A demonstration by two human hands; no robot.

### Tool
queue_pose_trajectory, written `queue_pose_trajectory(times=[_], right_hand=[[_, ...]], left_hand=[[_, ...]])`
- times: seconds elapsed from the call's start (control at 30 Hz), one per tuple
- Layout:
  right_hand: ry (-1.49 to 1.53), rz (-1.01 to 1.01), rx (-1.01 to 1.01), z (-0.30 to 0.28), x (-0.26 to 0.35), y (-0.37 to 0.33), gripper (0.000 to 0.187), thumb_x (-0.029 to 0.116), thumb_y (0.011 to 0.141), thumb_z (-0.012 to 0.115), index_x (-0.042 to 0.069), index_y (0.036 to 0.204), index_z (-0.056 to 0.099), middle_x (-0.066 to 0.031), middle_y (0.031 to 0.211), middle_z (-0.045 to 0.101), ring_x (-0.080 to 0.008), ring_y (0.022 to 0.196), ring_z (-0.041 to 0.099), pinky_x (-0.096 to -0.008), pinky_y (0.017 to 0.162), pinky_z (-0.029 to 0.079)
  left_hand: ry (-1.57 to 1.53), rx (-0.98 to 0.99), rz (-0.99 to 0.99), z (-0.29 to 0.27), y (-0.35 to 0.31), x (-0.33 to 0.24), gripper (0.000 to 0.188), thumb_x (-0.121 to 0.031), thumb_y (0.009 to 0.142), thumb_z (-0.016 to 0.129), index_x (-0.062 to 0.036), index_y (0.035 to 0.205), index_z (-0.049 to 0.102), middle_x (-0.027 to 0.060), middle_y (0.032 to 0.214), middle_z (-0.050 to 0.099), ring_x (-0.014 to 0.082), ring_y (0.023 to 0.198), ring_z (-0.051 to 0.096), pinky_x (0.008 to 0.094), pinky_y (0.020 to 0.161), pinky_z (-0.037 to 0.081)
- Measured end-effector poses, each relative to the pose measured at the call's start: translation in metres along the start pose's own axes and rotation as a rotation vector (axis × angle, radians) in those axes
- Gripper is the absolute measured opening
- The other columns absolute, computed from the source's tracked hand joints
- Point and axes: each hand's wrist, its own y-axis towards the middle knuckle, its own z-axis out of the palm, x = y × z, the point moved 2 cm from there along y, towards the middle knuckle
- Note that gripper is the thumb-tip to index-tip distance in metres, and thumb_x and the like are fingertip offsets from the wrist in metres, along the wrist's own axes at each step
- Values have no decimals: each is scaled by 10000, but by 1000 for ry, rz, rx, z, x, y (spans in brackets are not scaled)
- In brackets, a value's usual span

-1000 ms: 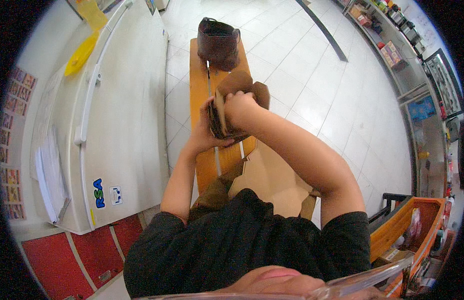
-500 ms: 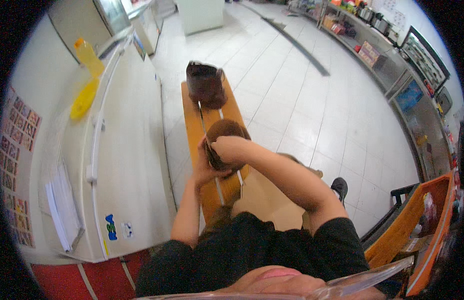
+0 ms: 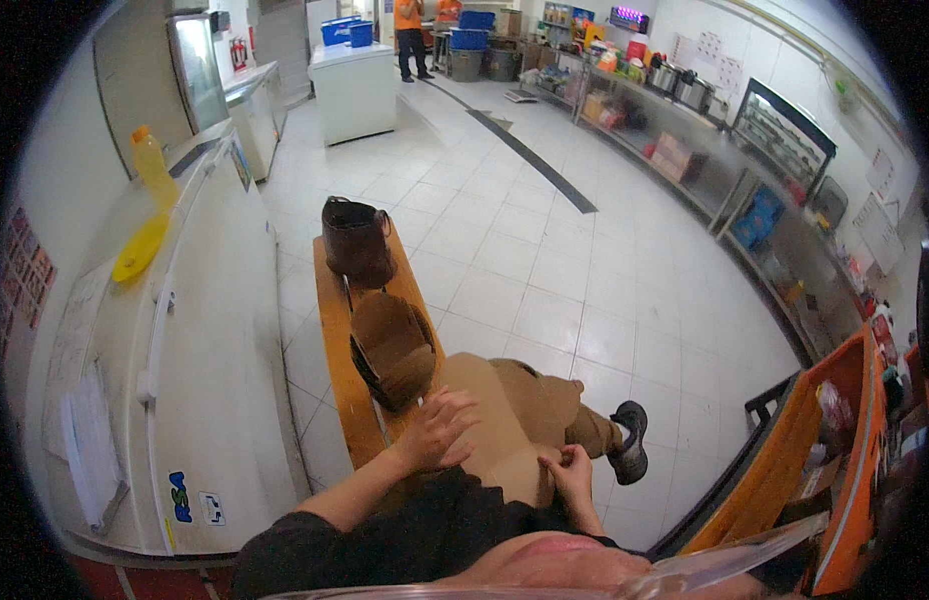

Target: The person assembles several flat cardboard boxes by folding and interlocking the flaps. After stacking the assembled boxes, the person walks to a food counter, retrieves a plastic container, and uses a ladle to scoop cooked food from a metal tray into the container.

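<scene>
Across a seated person's lap, beside a wooden bench [image 3: 357,415], lies a tan sheet [image 3: 493,420], its right edge pinched between the thumb and finger of the right hand [image 3: 568,468]. The left hand [image 3: 437,432], fingers apart and holding nothing, is over the sheet's left side; contact cannot be told. Farther along the bench sit rounded brown pieces [image 3: 393,345] and, at the far end, a dark brown bag [image 3: 359,248].

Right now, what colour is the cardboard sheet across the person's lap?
The cardboard sheet is light brown, seen best in the head view.
</scene>
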Motion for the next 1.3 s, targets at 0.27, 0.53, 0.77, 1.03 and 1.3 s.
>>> queue_pose_trajectory(times=[0.27,0.53,0.77,1.03,1.3], right_hand=[[-24,-57,-15,-50,59,-13,262,161,752,739,-34,693,576,-118,625,585,-182,588,566,-324,560,449],[217,-314,-297,-116,101,-9,189,46,872,566,-40,1033,613,-107,862,663,-151,756,613,-305,681,483],[354,-626,-447,-125,143,-12,165,46,877,534,-48,987,614,-109,868,649,-181,833,608,-299,731,492],[293,-850,-269,-127,152,-9,241,7,809,533,-8,1016,655,-208,1093,632,-297,942,631,-356,883,468],[176,-790,-196,-110,146,-9,352,-38,793,490,-46,1127,601,-209,1167,602,-291,1090,571,-361,969,416]], left_hand=[[66,246,-172,28,9,-29,436,-321,845,631,-45,1162,518,185,1373,343,367,1335,274,575,1080,221],[-542,242,-125,2,65,-70,331,-275,916,544,-14,1118,528,169,1280,452,315,1232,425,421,1022,356],[-1788,202,-226,8,108,-101,632,-529,928,428,-45,1333,384,128,1316,458,266,1237,436,445,1038,331],[-1856,175,-344,-23,93,-102,797,-376,813,660,-54,1418,253,100,1368,419,247,1246,437,448,1026,361],[-1608,49,-415,-36,104,-116,619,-240,854,596,-19,1370,335,113,1335,452,238,1245,428,398,1042,332]])
